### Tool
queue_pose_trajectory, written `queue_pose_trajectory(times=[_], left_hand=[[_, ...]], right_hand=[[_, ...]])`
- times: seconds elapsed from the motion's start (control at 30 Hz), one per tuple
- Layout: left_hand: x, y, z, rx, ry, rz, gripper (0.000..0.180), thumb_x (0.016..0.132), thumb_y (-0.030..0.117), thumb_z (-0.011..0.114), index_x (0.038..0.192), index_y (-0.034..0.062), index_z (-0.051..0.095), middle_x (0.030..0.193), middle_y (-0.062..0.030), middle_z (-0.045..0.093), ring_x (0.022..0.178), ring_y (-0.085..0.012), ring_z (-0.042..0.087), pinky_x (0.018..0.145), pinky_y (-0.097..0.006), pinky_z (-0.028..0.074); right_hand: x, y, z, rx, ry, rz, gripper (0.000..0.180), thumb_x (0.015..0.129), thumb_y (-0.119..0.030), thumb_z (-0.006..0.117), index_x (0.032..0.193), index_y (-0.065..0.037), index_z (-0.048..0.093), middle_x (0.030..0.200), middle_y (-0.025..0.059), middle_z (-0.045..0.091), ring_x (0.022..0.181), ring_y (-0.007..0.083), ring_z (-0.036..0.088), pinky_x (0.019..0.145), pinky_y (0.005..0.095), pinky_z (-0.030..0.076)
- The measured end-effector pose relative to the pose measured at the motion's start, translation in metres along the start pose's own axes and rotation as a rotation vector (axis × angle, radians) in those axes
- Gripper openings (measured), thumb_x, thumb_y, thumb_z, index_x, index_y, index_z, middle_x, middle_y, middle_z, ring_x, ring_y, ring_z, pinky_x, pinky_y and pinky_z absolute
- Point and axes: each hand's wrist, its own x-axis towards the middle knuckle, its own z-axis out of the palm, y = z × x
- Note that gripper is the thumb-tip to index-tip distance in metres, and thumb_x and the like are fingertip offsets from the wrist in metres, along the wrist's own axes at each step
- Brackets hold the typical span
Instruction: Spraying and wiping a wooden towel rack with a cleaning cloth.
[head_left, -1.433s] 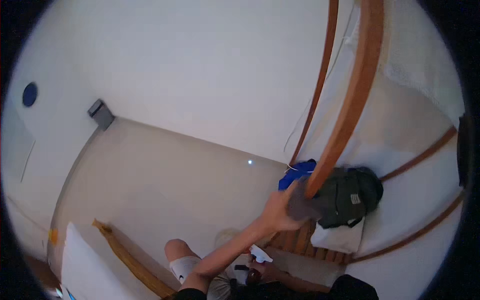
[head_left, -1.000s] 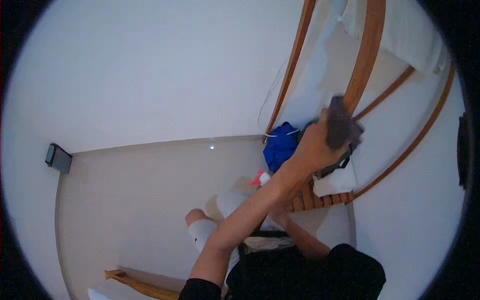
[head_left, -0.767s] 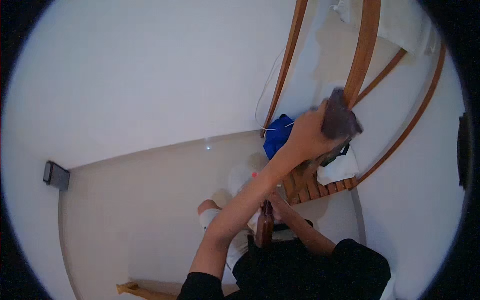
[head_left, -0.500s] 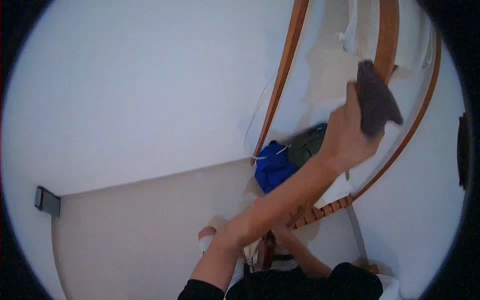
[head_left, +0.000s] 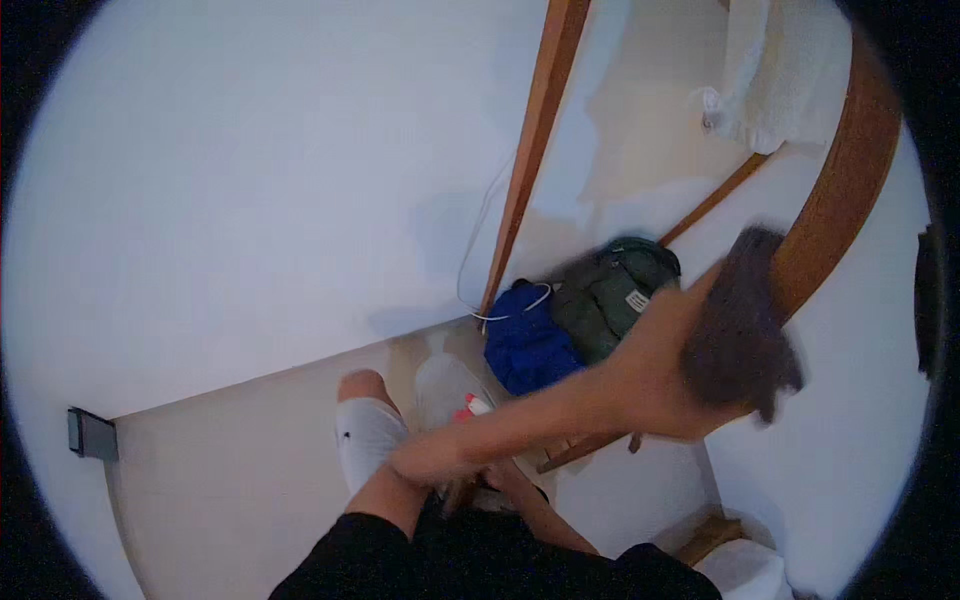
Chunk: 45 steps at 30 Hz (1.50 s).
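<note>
My left hand (head_left: pixel 665 365) reaches across to the right, its fingers wrapped round a dark grey cloth (head_left: pixel 740 325). The cloth lies against a thick brown wooden bar (head_left: pixel 845 180) that looks curved and rises to the upper right. My right hand (head_left: pixel 507 478) is low in front of my body, partly hidden beneath my left forearm. Beside it a brown wooden piece (head_left: pixel 460 492) shows in part. Its fingers are too blurred and covered to read.
A blue bag (head_left: pixel 530 345) and a dark green backpack (head_left: pixel 615 295) rest by the wall. A wooden post (head_left: pixel 530 150) stands left of them, with a white cable (head_left: pixel 465 270). White fabric (head_left: pixel 765 80) hangs at the upper right. A grey box (head_left: pixel 92 434) is far left.
My left hand has slid down toward me with the cloth along the bar. The bar now appears farther right. My right hand has shifted left in the view, and my leg shows more.
</note>
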Motion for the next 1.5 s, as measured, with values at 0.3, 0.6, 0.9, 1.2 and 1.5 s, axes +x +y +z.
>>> queue_pose_trajectory(times=[0.3, 0.6, 0.9, 1.2, 1.5], left_hand=[[0.025, -0.005, -0.013, 0.172, -0.1, 0.205, 0.056, 0.074, 0.017, 0.079, 0.12, 0.0021, 0.052, 0.093, -0.0065, 0.066, 0.079, -0.0209, 0.064, 0.081, -0.036, 0.052], [-0.149, -0.122, -0.076, 0.275, -0.23, -0.349, 0.074, 0.078, 0.003, 0.07, 0.143, 0.0018, 0.034, 0.123, -0.0108, 0.063, 0.102, -0.0151, 0.063, 0.091, -0.032, 0.051], [-0.179, -0.081, -0.167, 1.245, -0.081, 0.195, 0.04, 0.093, 0.024, 0.065, 0.125, 0.0001, 0.06, 0.132, -0.0135, 0.057, 0.118, -0.0242, 0.054, 0.099, -0.039, 0.044], [-0.138, -0.022, -0.25, 0.085, 0.626, 0.017, 0.072, 0.093, 0.048, 0.064, 0.147, 0.0079, 0.037, 0.135, -0.0098, 0.055, 0.12, -0.0203, 0.053, 0.1, -0.037, 0.044], [-0.104, -0.053, -0.293, 0.629, 0.348, 0.286, 0.069, 0.089, 0.036, 0.074, 0.141, 0.002, 0.044, 0.131, -0.0104, 0.056, 0.117, -0.0222, 0.055, 0.102, -0.035, 0.043]], right_hand=[[-0.004, 0.179, 0.008, 0.112, 0.234, -0.17, 0.033, 0.103, -0.023, 0.044, 0.123, -0.002, 0.058, 0.118, 0.016, 0.062, 0.109, 0.0272, 0.058, 0.096, 0.0401, 0.047], [-0.038, 0.086, -0.004, -0.279, 0.249, -0.062, 0.05, 0.101, -0.029, 0.051, 0.143, -0.003, 0.04, 0.137, 0.0122, 0.049, 0.127, 0.0267, 0.046, 0.11, 0.0418, 0.034], [-0.044, 0.06, 0.013, 0.954, 0.6, 0.017, 0.024, 0.093, -0.019, 0.062, 0.106, -0.001, 0.053, 0.09, 0.0092, 0.06, 0.087, 0.0218, 0.061, 0.078, 0.0399, 0.052], [0.018, -0.076, -0.013, 0.19, 0.639, -0.046, 0.037, 0.089, -0.011, 0.07, 0.123, -0.006, 0.056, 0.091, 0.0041, 0.063, 0.067, 0.0139, 0.061, 0.053, 0.0304, 0.051], [0.11, -0.161, -0.012, -0.502, 0.766, -0.4, 0.039, 0.083, -0.009, 0.065, 0.12, 0.0, 0.056, 0.078, 0.0191, 0.065, 0.061, 0.0318, 0.064, 0.063, 0.0433, 0.051]])
